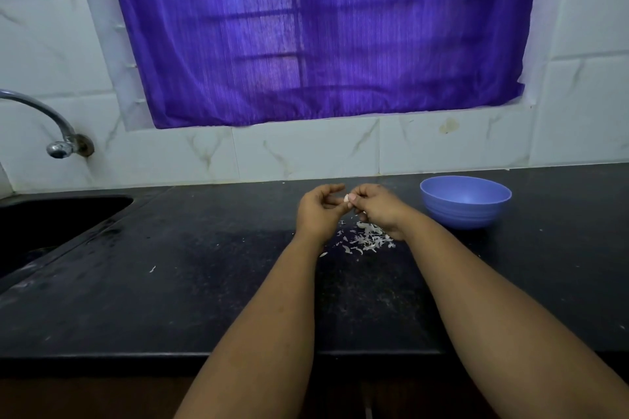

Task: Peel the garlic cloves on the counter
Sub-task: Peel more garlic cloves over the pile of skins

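Observation:
A small pale garlic clove (347, 198) is held up above the black counter (170, 282), between my two hands. My left hand (318, 211) pinches it from the left with curled fingers. My right hand (377, 206) pinches it from the right with thumb and fingertips. Below the hands lies a heap of white garlic peels (366, 237) on the counter, partly hidden under my right wrist.
A blue plastic bowl (465, 201) stands to the right of my hands, near the tiled wall. A dark sink (51, 218) with a metal tap (61, 143) is at the left. A purple curtain (320, 31) hangs behind. One stray peel (152, 269) lies left of centre.

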A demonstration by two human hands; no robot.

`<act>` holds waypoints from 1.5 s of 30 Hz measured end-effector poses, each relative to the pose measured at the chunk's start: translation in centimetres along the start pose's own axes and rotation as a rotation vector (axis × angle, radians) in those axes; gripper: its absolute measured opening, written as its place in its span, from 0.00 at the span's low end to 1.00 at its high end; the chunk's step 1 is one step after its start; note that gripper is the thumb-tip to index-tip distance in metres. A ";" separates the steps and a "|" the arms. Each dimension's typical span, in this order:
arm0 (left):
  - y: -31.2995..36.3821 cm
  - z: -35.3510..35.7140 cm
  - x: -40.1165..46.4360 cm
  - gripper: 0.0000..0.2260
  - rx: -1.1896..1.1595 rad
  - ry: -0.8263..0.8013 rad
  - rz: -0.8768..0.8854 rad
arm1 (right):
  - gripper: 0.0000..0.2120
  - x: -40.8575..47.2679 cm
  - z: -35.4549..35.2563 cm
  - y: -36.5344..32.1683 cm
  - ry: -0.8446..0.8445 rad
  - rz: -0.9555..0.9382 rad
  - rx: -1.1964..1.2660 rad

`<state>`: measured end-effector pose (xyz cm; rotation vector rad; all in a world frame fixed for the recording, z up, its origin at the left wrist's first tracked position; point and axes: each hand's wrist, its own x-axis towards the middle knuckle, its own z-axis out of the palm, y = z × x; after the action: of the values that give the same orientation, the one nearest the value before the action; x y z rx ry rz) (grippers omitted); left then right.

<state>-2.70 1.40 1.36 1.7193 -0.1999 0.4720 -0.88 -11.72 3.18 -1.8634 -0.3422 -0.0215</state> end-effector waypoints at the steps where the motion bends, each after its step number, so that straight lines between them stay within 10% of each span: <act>1: -0.1 0.1 0.0 0.12 0.018 -0.006 0.005 | 0.10 0.0 0.0 0.1 0.002 0.004 -0.004; 23: 0.0 0.1 0.0 0.09 -0.404 0.007 -0.091 | 0.09 -0.2 -0.5 -1.1 0.114 0.091 0.579; 30: 0.0 0.4 0.2 0.09 -0.344 0.012 -0.095 | 0.05 -0.5 -2.0 -0.7 0.428 0.012 -0.377; 38: -0.2 0.3 0.4 0.08 -0.316 0.033 -0.102 | 0.08 -0.7 -2.4 -0.8 0.290 0.040 -0.565; 45: -0.1 0.4 0.1 0.08 -0.273 0.041 -0.087 | 0.01 -1.3 -1.9 -1.5 0.301 -0.139 -0.175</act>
<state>-2.48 1.09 1.31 1.4438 -0.1512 0.3960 -2.24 -13.35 4.91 -1.9700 -0.2653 -0.4342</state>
